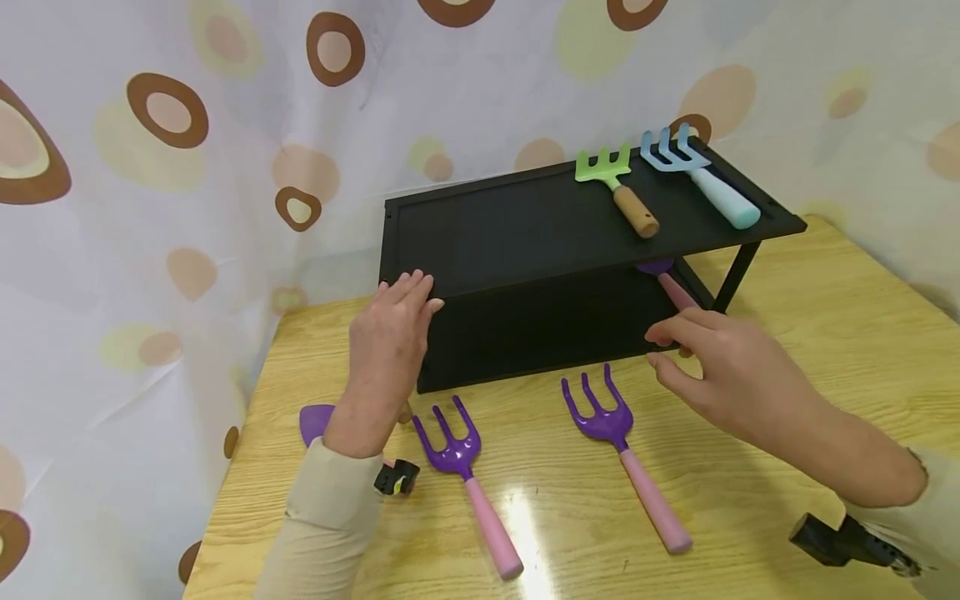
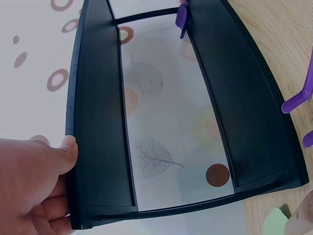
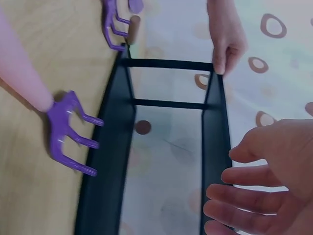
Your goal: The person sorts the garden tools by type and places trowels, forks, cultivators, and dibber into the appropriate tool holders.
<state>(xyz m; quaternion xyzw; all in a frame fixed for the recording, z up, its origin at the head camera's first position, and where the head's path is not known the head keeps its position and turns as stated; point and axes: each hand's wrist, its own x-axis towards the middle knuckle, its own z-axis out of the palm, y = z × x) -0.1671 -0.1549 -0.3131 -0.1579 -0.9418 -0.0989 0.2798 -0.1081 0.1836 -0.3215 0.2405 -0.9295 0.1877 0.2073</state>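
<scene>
My left hand (image 1: 392,342) grips the front left corner of a black two-tier shelf (image 1: 487,233), thumb and fingers on either side of the top board's edge in the left wrist view. In front of the shelf's right end is my right hand (image 1: 738,375), holding nothing, its fingers (image 3: 239,208) spread and gently bent. Just beyond it, a purple garden tool with a pink handle (image 1: 677,292) lies on the lower tier, its head mostly hidden. On the top tier lie a green hand rake with a wooden handle (image 1: 633,208) and a light blue hand rake (image 1: 720,196).
Two purple hand forks with pink handles, one at left (image 1: 457,454) and one at right (image 1: 611,425), lie on the wooden table (image 1: 585,550) before the shelf. A purple blade (image 1: 315,421) shows partly behind the left wrist. A patterned cloth (image 1: 480,92) hangs behind.
</scene>
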